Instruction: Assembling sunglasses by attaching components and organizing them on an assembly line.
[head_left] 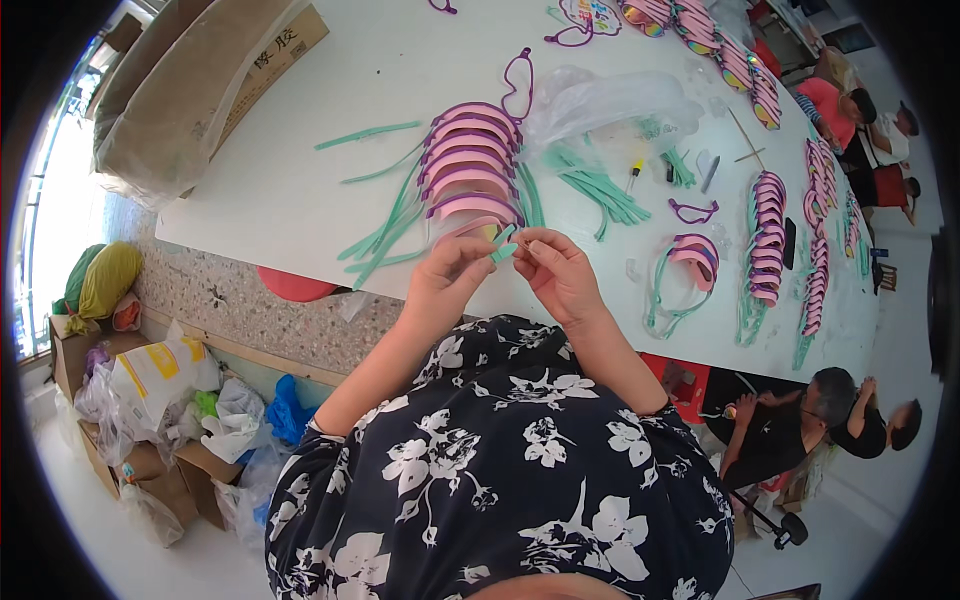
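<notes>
Dark fabric with white flowers fills the bottom of the head view, and both bare forearms rise from it toward the edge of a long white table (300, 130). At that edge the left hand (447, 272) has its fingers curled in narrow, thumb and forefinger pinched on a small teal strap piece (503, 248) whose short end sticks up between the two hands. Close beside it, almost touching, the right hand (560, 272) is also closed to a tight pinch at the fingertips (528, 243), meeting the same teal piece; what else it grips, if anything, is too small to tell. Just beyond the hands lies an overlapping row of pink and purple visors (468, 165), with long teal straps (385, 228) fanned out on its left side and a second loose bundle of teal straps (597, 185) to its right. A crumpled clear plastic bag (600, 100) sits behind that bundle. Farther right, more stacked pink visors (768, 235) run in columns down the table. Other people sit at the far right side.
</notes>
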